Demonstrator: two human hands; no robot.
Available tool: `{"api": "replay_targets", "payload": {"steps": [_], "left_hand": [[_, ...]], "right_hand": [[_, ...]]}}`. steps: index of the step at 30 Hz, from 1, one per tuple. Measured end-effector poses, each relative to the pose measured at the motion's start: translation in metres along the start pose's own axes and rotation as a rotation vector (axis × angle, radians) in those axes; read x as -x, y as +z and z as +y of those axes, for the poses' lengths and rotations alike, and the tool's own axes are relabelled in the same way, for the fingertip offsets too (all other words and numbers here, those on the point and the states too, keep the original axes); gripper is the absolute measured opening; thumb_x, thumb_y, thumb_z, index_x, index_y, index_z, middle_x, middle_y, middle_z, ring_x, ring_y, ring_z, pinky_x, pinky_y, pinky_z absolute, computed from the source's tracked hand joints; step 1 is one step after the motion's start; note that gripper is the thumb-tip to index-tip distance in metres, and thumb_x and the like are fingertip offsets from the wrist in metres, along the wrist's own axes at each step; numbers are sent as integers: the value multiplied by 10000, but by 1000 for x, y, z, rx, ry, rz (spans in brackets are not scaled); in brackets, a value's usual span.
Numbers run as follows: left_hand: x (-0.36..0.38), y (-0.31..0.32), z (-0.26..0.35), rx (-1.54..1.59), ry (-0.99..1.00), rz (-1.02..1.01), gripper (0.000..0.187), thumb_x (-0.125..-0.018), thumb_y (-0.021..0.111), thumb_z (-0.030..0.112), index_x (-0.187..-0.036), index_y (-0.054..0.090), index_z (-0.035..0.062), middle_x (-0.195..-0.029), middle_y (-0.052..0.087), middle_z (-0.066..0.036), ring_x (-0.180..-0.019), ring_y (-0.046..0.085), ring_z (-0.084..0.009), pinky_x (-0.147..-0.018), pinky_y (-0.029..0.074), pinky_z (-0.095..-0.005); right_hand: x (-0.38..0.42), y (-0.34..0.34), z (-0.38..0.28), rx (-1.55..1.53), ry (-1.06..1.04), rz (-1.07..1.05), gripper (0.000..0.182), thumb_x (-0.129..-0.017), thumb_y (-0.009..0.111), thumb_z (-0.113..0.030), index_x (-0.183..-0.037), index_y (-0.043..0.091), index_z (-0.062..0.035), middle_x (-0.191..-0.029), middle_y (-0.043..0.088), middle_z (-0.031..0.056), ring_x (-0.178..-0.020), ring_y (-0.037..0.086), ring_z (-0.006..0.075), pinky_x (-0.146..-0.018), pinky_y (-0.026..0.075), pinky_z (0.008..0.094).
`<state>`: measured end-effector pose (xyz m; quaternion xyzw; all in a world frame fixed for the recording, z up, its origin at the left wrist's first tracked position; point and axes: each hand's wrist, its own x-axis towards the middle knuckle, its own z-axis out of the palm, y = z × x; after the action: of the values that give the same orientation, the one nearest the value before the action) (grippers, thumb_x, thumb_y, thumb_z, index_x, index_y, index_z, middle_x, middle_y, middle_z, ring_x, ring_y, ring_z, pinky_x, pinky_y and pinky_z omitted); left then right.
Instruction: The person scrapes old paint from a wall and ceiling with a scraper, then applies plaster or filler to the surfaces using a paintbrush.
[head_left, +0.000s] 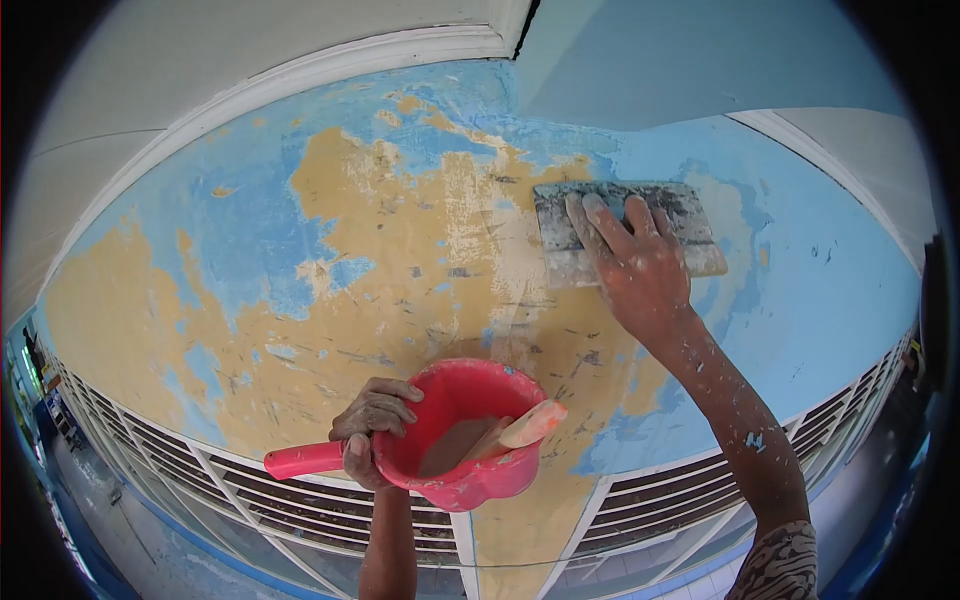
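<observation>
My left hand (376, 425) is closed on the rim of a red plastic dipper (480, 375), whose handle sticks out to the left. Brownish filler paste (452, 446) lies inside it, and a smeared, pale-handled tool (532, 424) leans out over the right side; its lower end is hidden. Higher up and to the right, my right hand (640, 262) grips a wide, paste-stained putty knife (690, 222) laid against the wall. Around the blade the wall (400, 240) shows patchy blue paint, tan areas and a lighter streak of filler.
White trim (380, 48) borders the ceiling above, and a blue beam (700, 60) juts in at the upper right. Slatted window vents (650, 510) run below the wall on both sides of a tan column (530, 525). Floor (130, 530) shows far down at the left.
</observation>
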<state>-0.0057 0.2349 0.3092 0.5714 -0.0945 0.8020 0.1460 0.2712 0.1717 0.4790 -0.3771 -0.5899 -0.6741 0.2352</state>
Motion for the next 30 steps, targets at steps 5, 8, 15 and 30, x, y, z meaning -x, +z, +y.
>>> {"api": "replay_targets", "payload": {"steps": [5, 8, 15, 30], "left_hand": [[-27, 9, -17, 51, 22, -66, 594, -903, 501, 462, -572, 559, -28, -603, 595, -202, -748, 653, -388, -731, 518, -475], [-38, 10, -20, 50, 21, -71, 602, -904, 511, 473, -572, 555, -27, -605, 596, -195, -749, 650, -380, -736, 525, -469], [-54, 10, -29, 87, 33, -121, 630, -933, 491, 492, -574, 542, -23, -603, 585, -189, -743, 633, -366, -694, 525, -443], [-48, -19, -49, 276, -35, -146, 548, -915, 443, 416, -577, 519, -9, -589, 553, -179, -700, 607, -373, -690, 507, -449]], "right_hand": [[-42, 9, -1, -4, 61, 18, 412, -718, 668, -52, -1123, 722, 3, -1184, 611, 74, -1050, 585, 285, -839, 544, 433], [-41, 10, -12, -73, 53, 18, 302, -713, 671, -53, -999, 742, 12, -1205, 612, 80, -1080, 587, 292, -863, 544, 446], [-61, 11, -19, -27, 76, 46, 230, -721, 676, -63, -926, 738, 20, -1195, 606, 96, -1080, 594, 282, -882, 552, 430], [-93, 2, -60, -43, 110, -9, 69, -726, 708, -65, -755, 761, -32, -1142, 610, 127, -949, 643, 307, -771, 603, 414]]}}
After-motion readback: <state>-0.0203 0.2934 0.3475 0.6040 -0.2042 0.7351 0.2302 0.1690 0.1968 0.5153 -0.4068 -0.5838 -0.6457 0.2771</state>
